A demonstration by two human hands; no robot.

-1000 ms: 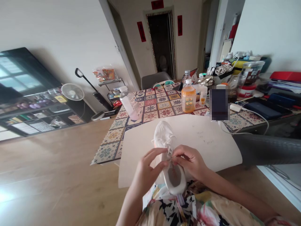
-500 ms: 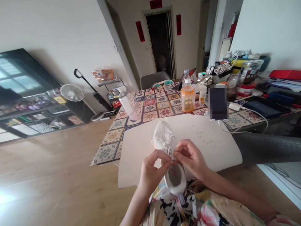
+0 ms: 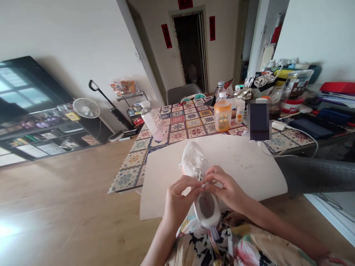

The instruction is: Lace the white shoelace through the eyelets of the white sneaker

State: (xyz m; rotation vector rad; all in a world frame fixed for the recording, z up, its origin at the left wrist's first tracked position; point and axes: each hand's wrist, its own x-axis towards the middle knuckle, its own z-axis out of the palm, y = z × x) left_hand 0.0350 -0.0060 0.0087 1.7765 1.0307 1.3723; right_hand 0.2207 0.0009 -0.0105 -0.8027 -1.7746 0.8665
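Observation:
A white sneaker (image 3: 208, 218) rests with its heel against my lap and its toe pointing away over a large white sheet (image 3: 161, 177). From the left, my left hand (image 3: 181, 194) pinches at the top of the lacing, closed on the white shoelace (image 3: 199, 174). My right hand (image 3: 223, 186) meets it there from the other side, its thumb and fingertips pressed together on the lace as well. The fingertips of both hands nearly touch above the shoe opening. Just what part of the lace lies between them is hidden by the fingers.
Beyond the sheet, a patterned tablecloth (image 3: 177, 127) carries a clear bottle (image 3: 152, 120), an orange drink bottle (image 3: 222, 114) and a blurred-out phone (image 3: 259, 121) with a white cable (image 3: 305, 132). Jars, folders and other clutter crowd the table's right side.
My right fingertips have moved slightly left and closed in against my left fingertips at the lace. The sneaker stays in place.

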